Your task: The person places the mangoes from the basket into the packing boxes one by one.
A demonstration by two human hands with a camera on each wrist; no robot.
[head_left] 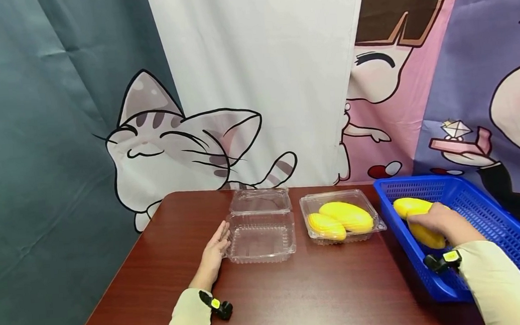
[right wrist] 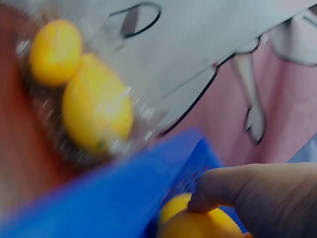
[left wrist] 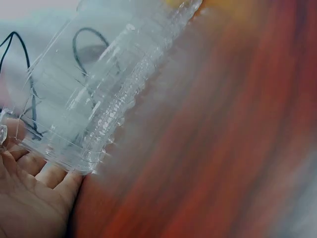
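Observation:
My left hand [head_left: 215, 250] rests its extended fingers against the left side of an open clear plastic clamshell box [head_left: 261, 238], whose lid [head_left: 260, 201] is folded back. In the left wrist view the fingers [left wrist: 52, 174] touch the box's end wall [left wrist: 64, 156]. Over in the blue basket, my right hand [head_left: 441, 223] grips a yellow mango [head_left: 428, 236]; its thumb lies on the fruit [right wrist: 198, 228] in the right wrist view, the other fingers being hidden. Another mango [head_left: 410, 206] lies just beyond it in the basket.
Between the open box and the basket stands a second clear box [head_left: 365, 235] with two mangoes [head_left: 347, 217] inside. The blue perforated basket [head_left: 403, 245] has raised walls at the table's right. A printed curtain [head_left: 263, 81] hangs behind the brown table [head_left: 314, 294].

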